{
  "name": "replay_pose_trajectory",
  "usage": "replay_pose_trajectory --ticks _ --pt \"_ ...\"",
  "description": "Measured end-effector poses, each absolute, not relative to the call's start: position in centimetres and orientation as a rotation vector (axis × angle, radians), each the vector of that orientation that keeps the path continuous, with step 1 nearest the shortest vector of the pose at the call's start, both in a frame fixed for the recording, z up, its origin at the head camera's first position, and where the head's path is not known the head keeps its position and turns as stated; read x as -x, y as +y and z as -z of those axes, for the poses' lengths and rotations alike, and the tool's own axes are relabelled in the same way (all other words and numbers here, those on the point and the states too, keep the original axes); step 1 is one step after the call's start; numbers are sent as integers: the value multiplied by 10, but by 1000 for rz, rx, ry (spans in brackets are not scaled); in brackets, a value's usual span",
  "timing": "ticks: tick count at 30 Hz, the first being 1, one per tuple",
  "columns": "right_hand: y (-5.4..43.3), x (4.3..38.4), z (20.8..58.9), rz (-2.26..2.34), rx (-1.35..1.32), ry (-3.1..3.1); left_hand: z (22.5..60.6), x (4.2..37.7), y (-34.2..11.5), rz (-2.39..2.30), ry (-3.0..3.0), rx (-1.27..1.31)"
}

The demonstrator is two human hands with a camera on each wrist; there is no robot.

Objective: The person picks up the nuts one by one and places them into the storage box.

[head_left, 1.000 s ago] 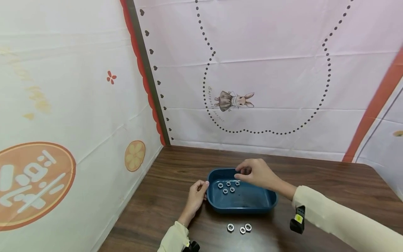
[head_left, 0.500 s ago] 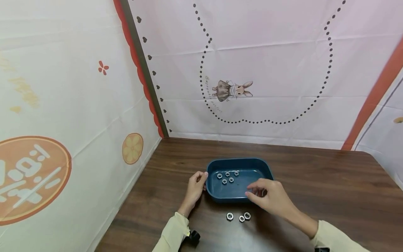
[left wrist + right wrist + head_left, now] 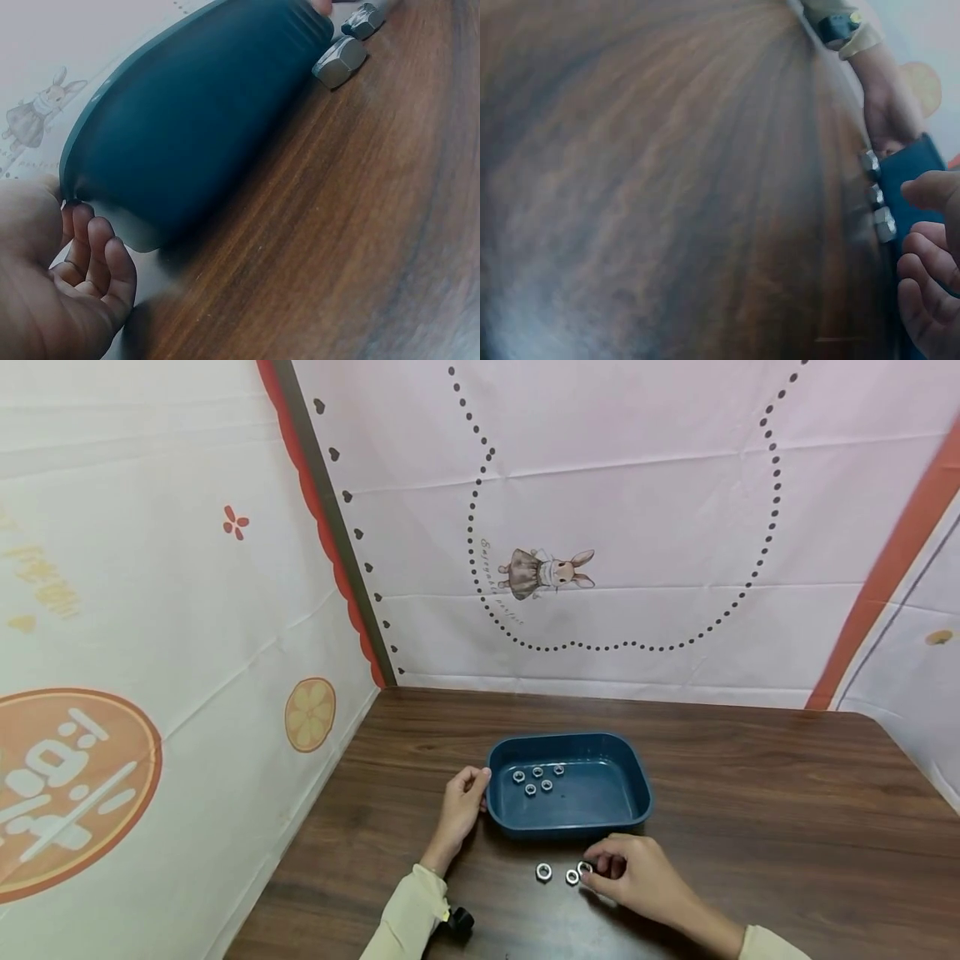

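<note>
A dark blue plastic tray (image 3: pixel 570 822) stands on the table, with several small hex nuts (image 3: pixel 531 790) lying in its left part. My left hand (image 3: pixel 461 806) grips the tray's left end, thumb at the rim and fingers curled below it in the left wrist view. In front of the tray lie three loose nuts: one hex nut (image 3: pixel 543 872) apart on the left, a smaller nut (image 3: pixel 572 877) and a larger nut (image 3: pixel 584 867) close together. Around that larger nut hover my right hand's (image 3: pixel 637 877) thumb and forefinger, with a gap between them in the right wrist view.
The brown wood-grain table (image 3: pixel 750 810) extends to both sides of the tray. Printed white cloth (image 3: pixel 637 527) closes off the back and the left. A black wrist camera (image 3: pixel 459 924) sits on my left sleeve.
My right hand has come from above the tray, back over its front rim, down to the loose nuts. The left hand stays at the tray's end. The head view has tilted slightly.
</note>
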State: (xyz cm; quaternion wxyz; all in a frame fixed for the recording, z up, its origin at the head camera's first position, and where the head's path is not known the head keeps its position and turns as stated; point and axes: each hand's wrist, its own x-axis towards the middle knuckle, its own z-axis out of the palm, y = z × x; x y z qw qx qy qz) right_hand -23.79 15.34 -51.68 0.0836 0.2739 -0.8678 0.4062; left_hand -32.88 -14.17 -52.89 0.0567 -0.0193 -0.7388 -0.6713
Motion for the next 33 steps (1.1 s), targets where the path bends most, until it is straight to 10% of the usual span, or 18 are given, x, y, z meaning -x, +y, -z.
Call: replay_pose_trajectory --ticks 33 --pt "156 234 510 -1205 -879 -2566 513 320 -143 2072 -2269 85"
